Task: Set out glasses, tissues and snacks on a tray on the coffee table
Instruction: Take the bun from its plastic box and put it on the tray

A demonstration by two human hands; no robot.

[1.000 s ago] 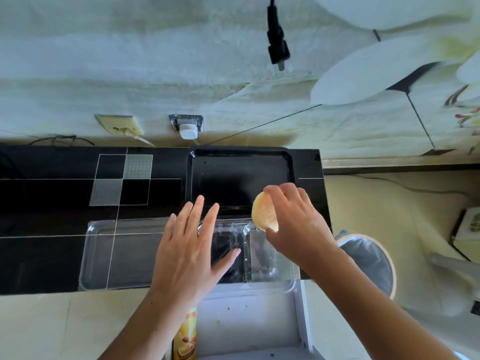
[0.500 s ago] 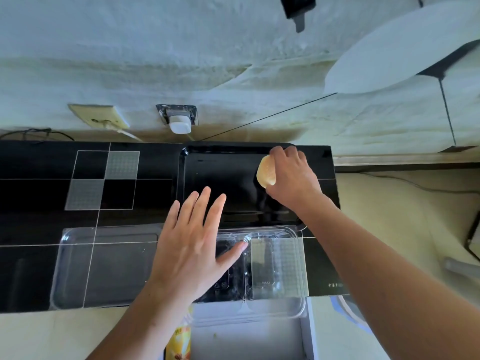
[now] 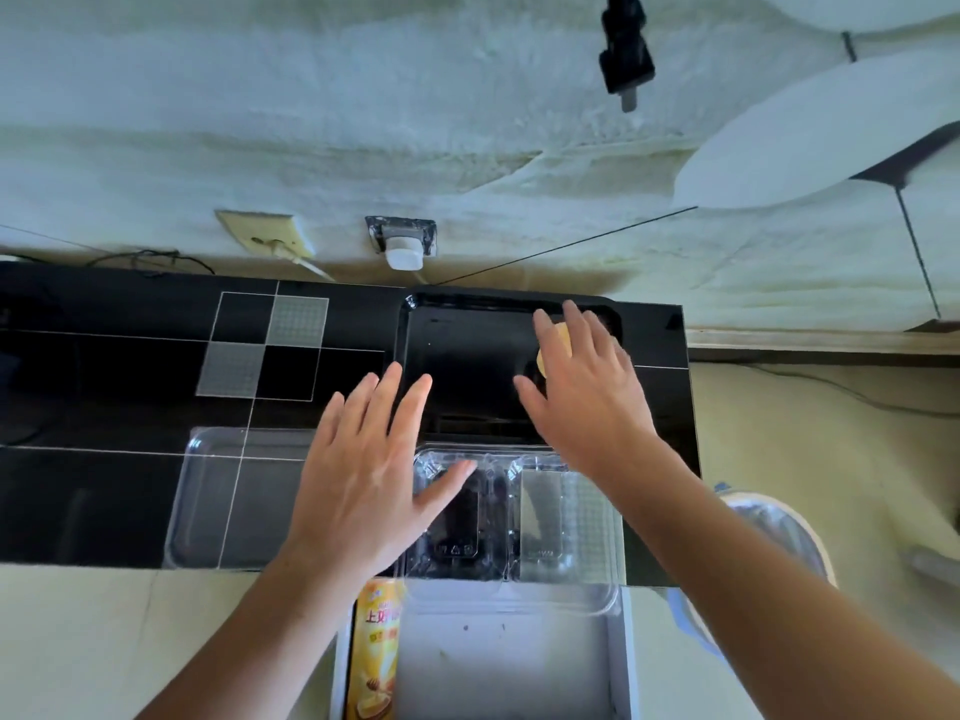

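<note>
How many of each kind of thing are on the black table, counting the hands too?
Hands: 2, left hand and right hand
Black tray: 1
Clear plastic snack box with its open lid: 1
Round yellow snack under the right hand: 1
Total: 5

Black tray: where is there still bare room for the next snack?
The black tray is bare across its left and middle. Its right end is crowded: the right hand covers the pale snack there.
</note>
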